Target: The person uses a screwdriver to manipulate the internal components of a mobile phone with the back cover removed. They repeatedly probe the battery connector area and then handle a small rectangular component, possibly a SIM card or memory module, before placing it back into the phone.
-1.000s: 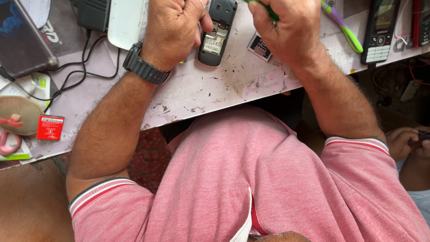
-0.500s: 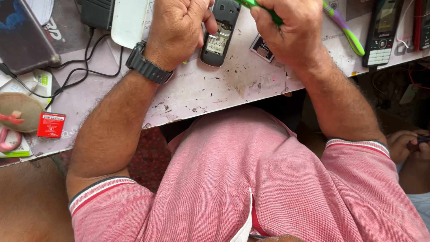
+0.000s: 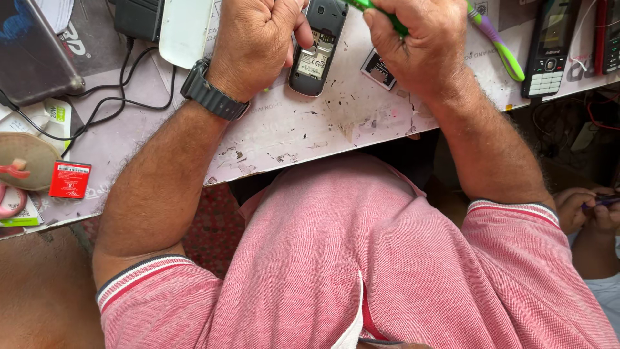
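— Around the hands, what?

— Left hand (image 3: pixel 255 42), fist curled, thumb against the side of an opened grey phone (image 3: pixel 316 48) lying back-up near the far middle of the bench (image 3: pixel 323 129); back cover off, label inside the battery bay showing. Whether the grip truly pinches the phone: cannot tell. Black ribbed wristwatch (image 3: pixel 210 97) on that wrist. Right hand (image 3: pixel 423 45) closed tight round a green tool (image 3: pixel 378 13), just right of the phone. Small dark square part (image 3: pixel 380 68) flat on the bench, half under the right hand.

— In the way?

— Both forearms across the near edge; pink knit shirt (image 3: pixel 361 258) filling the foreground, hiding whatever sits below the bench.

— Packages, labels?

— Small red rectangular pack (image 3: pixel 70 179) with a white label strip at the near left corner, beside a round tan pad (image 3: pixel 26 161). Green-edged card (image 3: pixel 19 220) at the left edge.

— Materials, shapes?

— Bench top pale, scratched, chipped along the near edge, flecked with dark specks. White rounded plastic slab (image 3: pixel 184 29) at the far edge, a black adapter (image 3: pixel 137 18) beside it, thin black cable (image 3: pixel 103 110) looping leftward. Green-and-purple toothbrush (image 3: pixel 497 42) lying slantwise towards the right, next to a black keypad phone (image 3: pixel 552 48) at the far right. Another person's hands (image 3: pixel 591 210) low at the right, off the bench.
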